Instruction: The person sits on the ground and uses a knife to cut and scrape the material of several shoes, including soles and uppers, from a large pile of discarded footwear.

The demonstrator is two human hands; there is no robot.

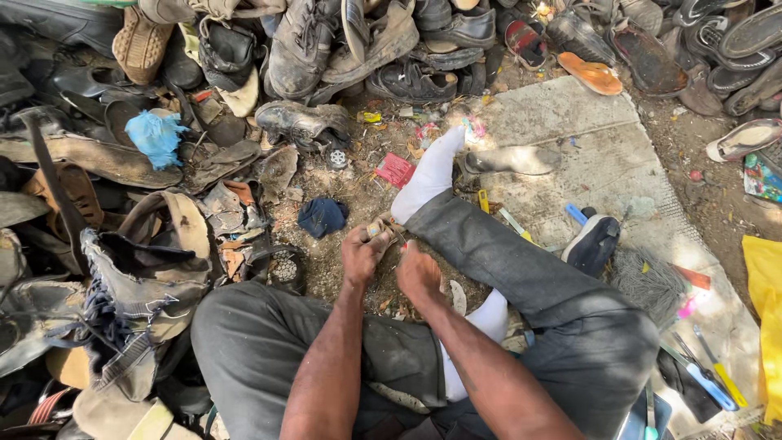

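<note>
I sit cross-legged on the ground in grey trousers and white socks [428,175]. My left hand [364,253] and my right hand [419,275] meet just in front of my crossed shin. The left hand's fingers pinch a small, thin piece [385,230] near the sock's ankle; what it is I cannot make out. My right hand is curled tight beside it, fingers closed, and whether it grips anything is hidden.
Heaps of worn shoes and sandals [383,41] ring the far side and left. A blue cloth [155,137], a dark cap [321,217] and a red scrap [396,169] lie on the dirt. A grey mat [586,155], a black shoe [592,243], a wire brush [649,281] and hand tools [707,379] sit at right.
</note>
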